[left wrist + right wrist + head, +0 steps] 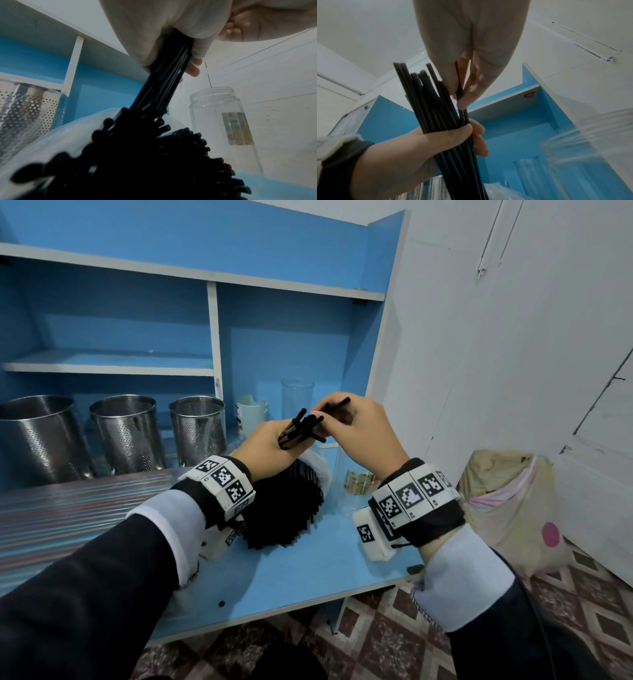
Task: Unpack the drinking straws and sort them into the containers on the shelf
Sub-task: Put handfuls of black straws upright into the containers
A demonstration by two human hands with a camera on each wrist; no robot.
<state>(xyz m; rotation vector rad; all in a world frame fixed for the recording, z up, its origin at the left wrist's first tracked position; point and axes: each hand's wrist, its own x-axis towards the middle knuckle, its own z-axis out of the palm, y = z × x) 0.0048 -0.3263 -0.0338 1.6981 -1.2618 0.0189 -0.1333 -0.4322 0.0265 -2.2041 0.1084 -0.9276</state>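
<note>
A large pack of black straws point(284, 508) in clear wrap lies on the blue shelf board point(291, 577). Above it, a small bundle of black straws point(301, 428) is gripped mid-length in the left hand point(270, 450), while one straw point(459, 86) is pinched by the right hand point(359, 429). Being light, slick and probably easily kinked, they are best held loosely around the middle. Behind stand three perforated steel holders point(128, 433) and a clear glass point(297, 398).
</note>
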